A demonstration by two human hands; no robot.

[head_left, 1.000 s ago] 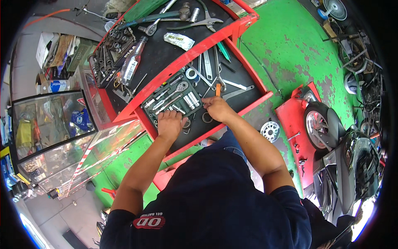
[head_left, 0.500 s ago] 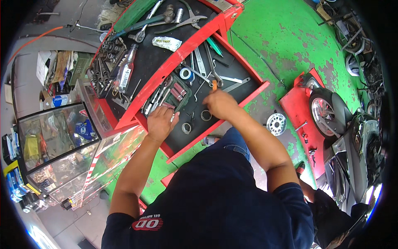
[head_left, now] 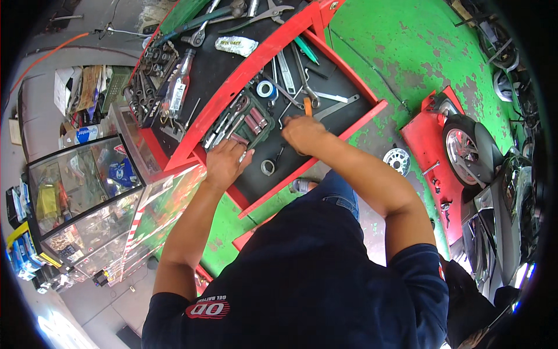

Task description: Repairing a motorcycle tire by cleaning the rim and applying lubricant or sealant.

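One ring now seems hidden under bent fingers of right hand (head_left: 305, 136), loosely curled left hand (head_left: 224, 166) meets socket case (head_left: 265, 134), holds unclear.

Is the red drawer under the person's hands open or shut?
Open: the drawer juts out from the red cabinet, and the tools inside lie in plain view.

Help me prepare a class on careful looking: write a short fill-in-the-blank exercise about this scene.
1. The hand nearest the dark green socket case is the person's ____ one.
2. The bright-coloured piece just above the other hand is ____.
3. The front edge of the drawer is painted ____.
4. The painted floor beyond it is mostly ____.

Missing words: left; orange; red; green.
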